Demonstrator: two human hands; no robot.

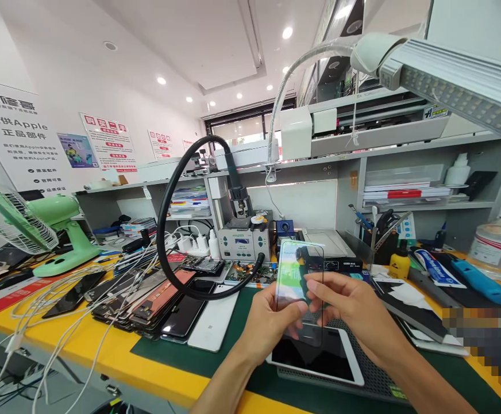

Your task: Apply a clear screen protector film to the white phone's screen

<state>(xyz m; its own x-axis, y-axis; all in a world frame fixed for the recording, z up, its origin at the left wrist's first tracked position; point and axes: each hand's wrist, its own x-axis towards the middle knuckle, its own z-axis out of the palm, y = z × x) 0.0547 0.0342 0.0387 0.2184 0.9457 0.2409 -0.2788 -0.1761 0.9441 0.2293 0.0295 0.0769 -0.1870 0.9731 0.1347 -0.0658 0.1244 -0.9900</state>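
A clear phone screen protector with a thin dark border stands upright in front of me, and a green-and-white patch shows on or through it. My left hand is closed on its lower left edge, with the thumb across the front. From the other side, my right hand pinches at its right edge; whether a thin film is between those fingertips I cannot tell. Below both hands lies a white-framed tablet with a dark screen, resting on a black perforated pad.
On the left are stacked phone screens, a white phone, tangled white cables and a green fan. A hot-air station with a looping black hose stands behind. Tools and a yellow bottle are at right.
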